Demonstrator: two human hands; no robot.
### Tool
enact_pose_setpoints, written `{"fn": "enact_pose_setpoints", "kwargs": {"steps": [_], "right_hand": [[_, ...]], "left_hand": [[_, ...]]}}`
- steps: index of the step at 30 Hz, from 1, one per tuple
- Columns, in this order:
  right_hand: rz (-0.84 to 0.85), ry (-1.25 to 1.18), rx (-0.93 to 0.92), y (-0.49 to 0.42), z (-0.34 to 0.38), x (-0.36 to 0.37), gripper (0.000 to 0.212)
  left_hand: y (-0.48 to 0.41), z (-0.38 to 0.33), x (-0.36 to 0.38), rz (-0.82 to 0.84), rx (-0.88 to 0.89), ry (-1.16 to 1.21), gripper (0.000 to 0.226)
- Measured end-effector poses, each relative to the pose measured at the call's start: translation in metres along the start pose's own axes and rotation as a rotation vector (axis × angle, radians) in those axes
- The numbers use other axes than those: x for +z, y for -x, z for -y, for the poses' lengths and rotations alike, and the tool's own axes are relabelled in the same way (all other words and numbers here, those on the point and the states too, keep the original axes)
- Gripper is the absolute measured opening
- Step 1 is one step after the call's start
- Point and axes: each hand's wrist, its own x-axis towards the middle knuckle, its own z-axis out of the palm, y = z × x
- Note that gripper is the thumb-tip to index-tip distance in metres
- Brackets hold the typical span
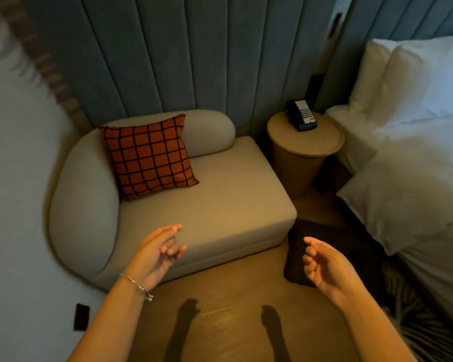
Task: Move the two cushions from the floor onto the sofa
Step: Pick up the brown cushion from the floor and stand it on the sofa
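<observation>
An orange cushion with a black grid pattern (149, 155) leans upright against the backrest in the left corner of the beige sofa (220, 205). A dark brown cushion (348, 249) lies flat on the wooden floor between the sofa's right end and the bed. My left hand (159, 253) hovers over the sofa's front edge, fingers loosely curled, holding nothing. My right hand (324, 265) hangs above the dark cushion's left part and hides some of it; its fingers are apart and empty.
A round wooden side table (322, 145) with a black telephone (301, 115) stands right of the sofa. A white bed (416, 165) with pillows fills the right side. A padded blue wall panel (181, 53) is behind the sofa. A patterned rug (419, 322) lies at lower right.
</observation>
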Motion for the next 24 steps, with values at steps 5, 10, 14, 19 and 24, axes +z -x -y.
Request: {"fn": "enact_pose_setpoints", "kwargs": {"steps": [5, 10, 14, 19, 24], "right_hand": [[-0.104, -0.074, -0.034, 0.023, 0.019, -0.084, 0.017], [-0.217, -0.103, -0.064, 0.036, 0.056, -0.194, 0.014], [-0.283, -0.114, -0.076, 0.036, 0.088, -0.273, 0.014], [-0.31, -0.153, -0.076, 0.018, 0.113, -0.315, 0.016], [-0.351, -0.181, -0.066, -0.024, 0.137, -0.345, 0.016]], "left_hand": [[0.003, 0.039, 0.073, 0.09, -0.049, -0.055, 0.017], [-0.004, 0.102, 0.168, 0.144, -0.096, -0.044, 0.016], [-0.008, 0.152, 0.242, 0.171, -0.121, -0.055, 0.017], [-0.027, 0.181, 0.288, 0.138, -0.15, -0.102, 0.016], [-0.071, 0.201, 0.341, 0.113, -0.165, -0.167, 0.016]]}}
